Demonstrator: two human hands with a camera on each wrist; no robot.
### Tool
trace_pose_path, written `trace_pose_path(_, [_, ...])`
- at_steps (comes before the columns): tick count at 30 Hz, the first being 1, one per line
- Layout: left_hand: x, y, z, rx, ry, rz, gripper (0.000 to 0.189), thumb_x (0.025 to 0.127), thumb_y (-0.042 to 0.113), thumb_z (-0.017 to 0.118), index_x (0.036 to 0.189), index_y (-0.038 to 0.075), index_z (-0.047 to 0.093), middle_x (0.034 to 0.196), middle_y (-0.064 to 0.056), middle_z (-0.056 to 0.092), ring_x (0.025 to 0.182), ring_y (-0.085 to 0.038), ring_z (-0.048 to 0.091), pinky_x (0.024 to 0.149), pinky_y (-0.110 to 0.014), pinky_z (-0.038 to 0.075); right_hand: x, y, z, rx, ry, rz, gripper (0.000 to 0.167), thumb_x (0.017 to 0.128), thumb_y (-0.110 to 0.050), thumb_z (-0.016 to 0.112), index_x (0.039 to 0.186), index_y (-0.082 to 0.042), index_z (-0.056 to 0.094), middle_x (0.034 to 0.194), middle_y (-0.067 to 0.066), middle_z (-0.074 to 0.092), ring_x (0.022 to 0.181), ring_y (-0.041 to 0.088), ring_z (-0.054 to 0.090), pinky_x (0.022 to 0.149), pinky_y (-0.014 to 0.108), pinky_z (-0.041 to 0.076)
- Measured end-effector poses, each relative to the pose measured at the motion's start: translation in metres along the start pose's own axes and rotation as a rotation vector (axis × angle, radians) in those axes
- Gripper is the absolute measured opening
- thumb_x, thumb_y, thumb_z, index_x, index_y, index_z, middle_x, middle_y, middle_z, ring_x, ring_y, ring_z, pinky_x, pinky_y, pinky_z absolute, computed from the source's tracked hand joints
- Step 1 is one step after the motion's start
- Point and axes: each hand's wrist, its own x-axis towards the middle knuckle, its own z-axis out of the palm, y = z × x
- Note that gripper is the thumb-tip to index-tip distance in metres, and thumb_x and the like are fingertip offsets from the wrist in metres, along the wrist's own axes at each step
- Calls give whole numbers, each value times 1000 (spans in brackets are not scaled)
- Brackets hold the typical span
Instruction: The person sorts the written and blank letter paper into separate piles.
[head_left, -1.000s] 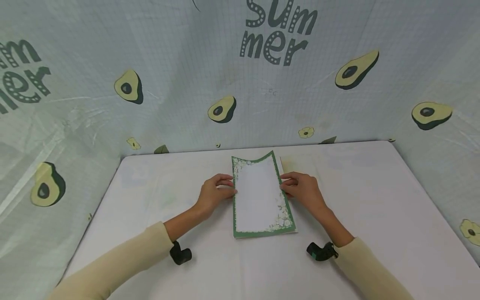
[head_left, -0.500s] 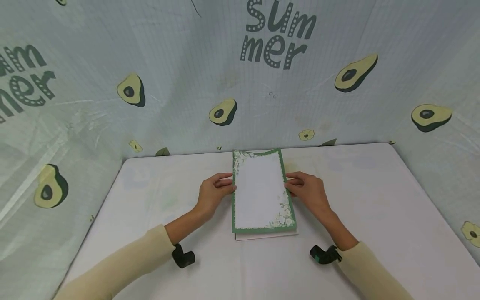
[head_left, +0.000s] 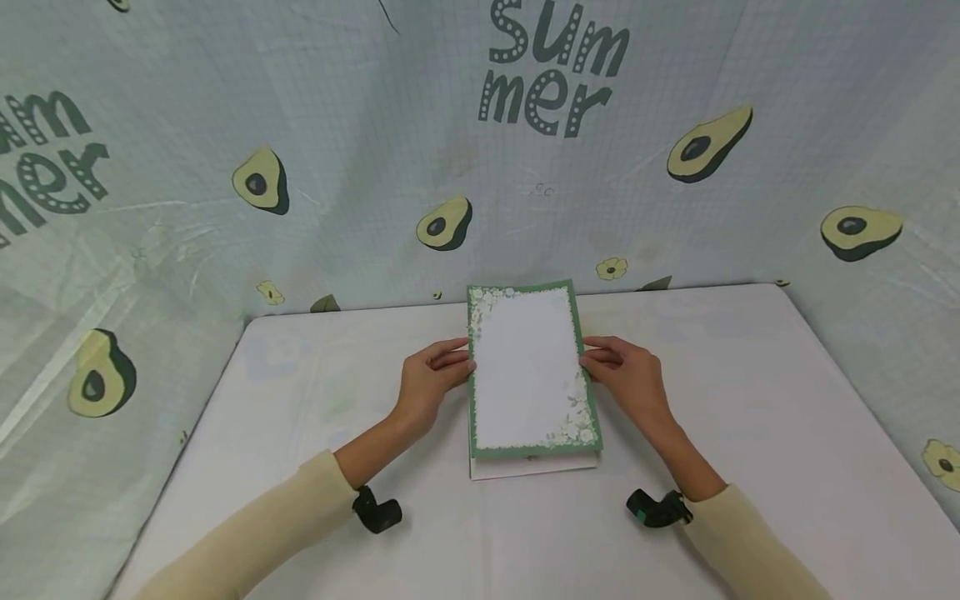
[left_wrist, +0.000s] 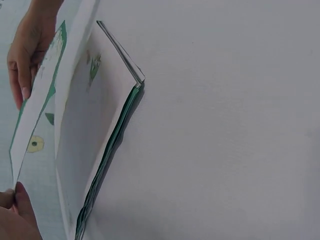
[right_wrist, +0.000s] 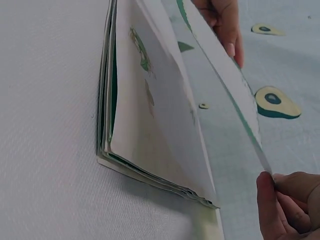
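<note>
A sheet of paper [head_left: 528, 367] with a green, white-flowered border is raised over a stack of paper [head_left: 536, 466]. My left hand [head_left: 429, 385] pinches its left edge between thumb and fingers, and my right hand [head_left: 632, 377] pinches the right edge. In the left wrist view, the sheet [left_wrist: 37, 102] is seen nearly edge-on, apart from the stack [left_wrist: 95, 125]. The right wrist view shows the stack [right_wrist: 155, 105] with a pale top sheet bearing a small green plant print and green edges among its layers. In the head view the raised sheet hides most of the stack.
A white-covered table [head_left: 337, 417] lies beneath, its far edge close behind the sheet. A pale curtain [head_left: 360, 125] printed with avocados and lettering encloses the back and sides. Black wrist cameras [head_left: 377, 510] sit on both wrists.
The sheet has risen and moved away toward the table's far edge, flattening its curved top. Both hands have gone with it, the right shifting slightly rightward. The front of the stack has become visible.
</note>
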Motion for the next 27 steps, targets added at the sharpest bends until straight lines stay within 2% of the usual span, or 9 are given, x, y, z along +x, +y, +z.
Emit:
trace_pose_path(9, [6, -8, 11, -65, 21, 16, 39, 91, -8, 71, 129, -1, 67, 111, -17, 73, 94, -12, 73, 87, -31, 61, 0, 7, -13, 29, 45, -53, 35, 94, -15, 75, 127, -4, 70, 109, 15, 75, 87, -8, 68, 73, 17, 60])
trace_pose_path(17, [11, -14, 21, -107, 40, 64, 33, 89, -6, 73, 122, -4, 70, 110, -16, 74, 94, -12, 74, 88, -31, 61, 0, 11, -21, 37, 75, -52, 37, 95, -20, 75, 127, -4, 70, 112, 17, 75, 90, -8, 68, 75, 13, 58])
trace_pose_path(27, [15, -16, 32, -136, 40, 67, 33, 88, -10, 73, 121, -8, 69, 108, -18, 75, 91, -12, 74, 84, -30, 62, -5, 17, -29, 50, 84, -37, 37, 96, -22, 74, 128, -6, 70, 110, 17, 75, 86, -9, 69, 72, 14, 58])
